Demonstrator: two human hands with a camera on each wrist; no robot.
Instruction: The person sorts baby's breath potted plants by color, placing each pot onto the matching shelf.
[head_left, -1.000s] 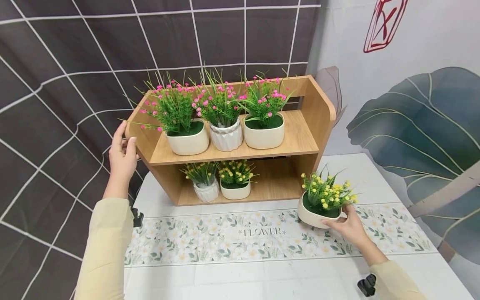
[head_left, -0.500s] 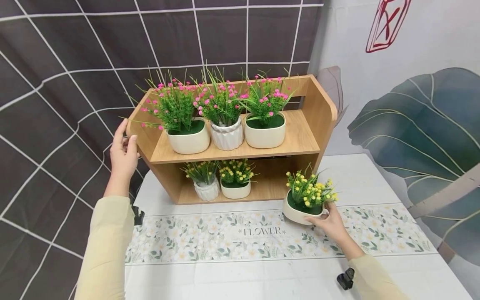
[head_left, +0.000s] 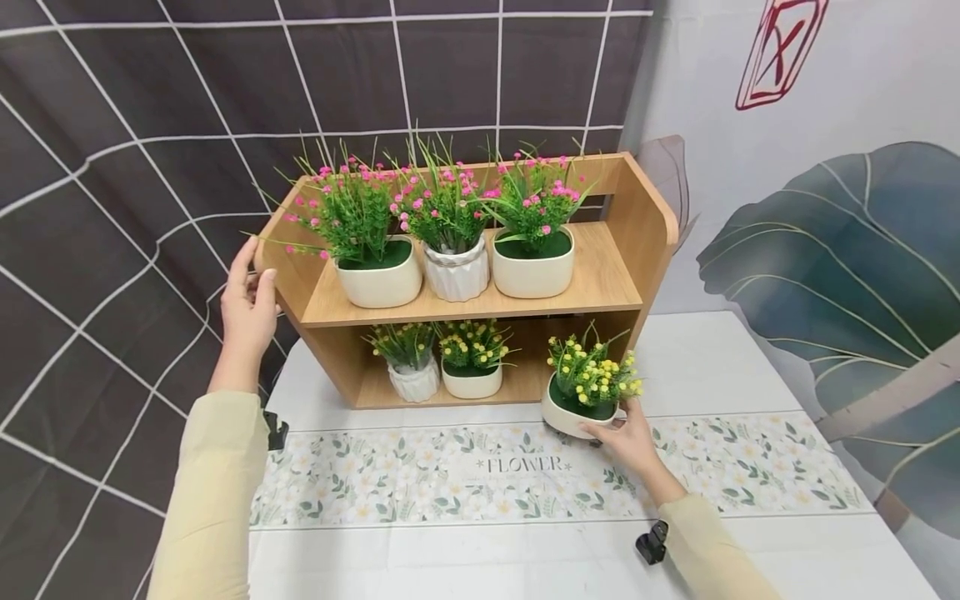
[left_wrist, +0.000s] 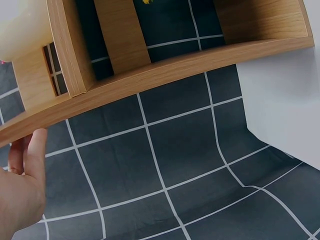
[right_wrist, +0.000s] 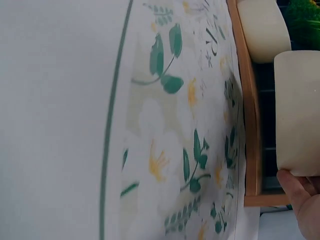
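In the head view my right hand (head_left: 628,443) holds a cream oval pot of yellow flowers (head_left: 585,400) by its right end. The pot is slightly tilted, in front of the lower shelf's right part. The right wrist view shows my thumb and fingers at one end of the held pot (right_wrist: 300,110). My left hand (head_left: 249,321) rests against the outer left side of the wooden shelf (head_left: 480,315). In the left wrist view the left hand (left_wrist: 22,180) touches the side panel (left_wrist: 165,72) with the thumb and fingertips; nothing sits in the palm.
Three pots with pink flowers (head_left: 531,271) line the upper shelf. On the lower shelf stand a white ribbed pot (head_left: 415,383) and a cream pot (head_left: 472,383), both with yellow flowers. A white cloth with a floral band (head_left: 375,483) covers the table. Dark gridded fabric (head_left: 450,67) hangs behind.
My right hand has carried the pot of yellow flowers leftward along the shelf's front, toward the lower compartment. The left hand stays at the shelf's left side.
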